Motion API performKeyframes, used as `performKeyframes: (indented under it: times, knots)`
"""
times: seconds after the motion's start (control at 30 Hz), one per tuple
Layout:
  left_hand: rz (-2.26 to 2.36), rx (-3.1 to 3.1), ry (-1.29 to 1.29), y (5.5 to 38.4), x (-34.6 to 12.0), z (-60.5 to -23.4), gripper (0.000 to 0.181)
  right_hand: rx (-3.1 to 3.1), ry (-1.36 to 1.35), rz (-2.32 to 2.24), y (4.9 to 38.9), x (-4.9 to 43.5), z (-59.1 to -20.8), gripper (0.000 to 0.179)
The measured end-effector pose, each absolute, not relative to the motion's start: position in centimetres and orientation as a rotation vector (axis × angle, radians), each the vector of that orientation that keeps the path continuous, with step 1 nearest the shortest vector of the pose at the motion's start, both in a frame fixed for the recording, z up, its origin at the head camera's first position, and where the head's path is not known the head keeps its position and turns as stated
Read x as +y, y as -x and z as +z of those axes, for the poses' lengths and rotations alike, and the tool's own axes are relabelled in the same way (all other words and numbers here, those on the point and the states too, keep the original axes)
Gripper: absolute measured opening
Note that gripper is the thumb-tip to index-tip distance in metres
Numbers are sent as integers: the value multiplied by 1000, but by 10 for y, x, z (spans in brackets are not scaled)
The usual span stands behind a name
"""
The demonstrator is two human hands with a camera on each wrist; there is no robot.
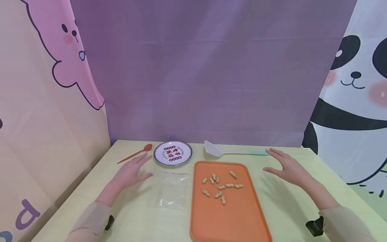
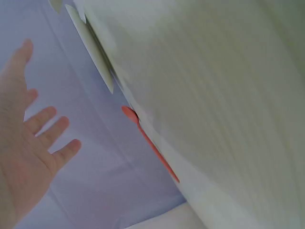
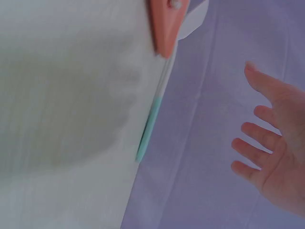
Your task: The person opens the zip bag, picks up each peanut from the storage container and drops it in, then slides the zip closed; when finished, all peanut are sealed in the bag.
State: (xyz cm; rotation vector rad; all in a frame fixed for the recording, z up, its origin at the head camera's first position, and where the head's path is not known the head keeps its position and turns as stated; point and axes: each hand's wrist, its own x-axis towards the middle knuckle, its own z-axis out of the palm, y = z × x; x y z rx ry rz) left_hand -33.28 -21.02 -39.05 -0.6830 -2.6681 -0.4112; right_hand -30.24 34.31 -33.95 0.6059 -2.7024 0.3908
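My left hand (image 1: 132, 171) hovers over the left of the table, fingers spread and holding nothing. Nearest to it are a red spoon (image 1: 147, 147) and a clear zip bag (image 1: 173, 190) lying flat. On the right, my right hand (image 1: 287, 167) is also raised with loose, extended fingers and no object in it. Its fingertips appear near the turquoise handle end of a white spatula (image 1: 213, 149). Between the hands lies an orange tray (image 1: 226, 223) with several peanuts (image 1: 229, 185) scattered on its far half. Both wrist views show the palms away from anything.
A white plate (image 1: 173, 153) with a blue rim and printed red and blue characters sits at the back, between spoon and spatula. Behind the pale table (image 1: 136, 215) hangs a purple cloth (image 1: 205, 74). Printed cartoon curtains flank both sides.
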Motion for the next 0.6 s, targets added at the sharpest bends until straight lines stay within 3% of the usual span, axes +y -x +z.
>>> performKeyframes:
  times: [0.27,0.6]
  knots:
    - [-758,-2782,613,341,-192,-384,50,-2642,-652,533,319,295,-333,52]
    - [-836,-2834,647,357,-170,-385,44,-2652,-788,715,337,229,-332,46]
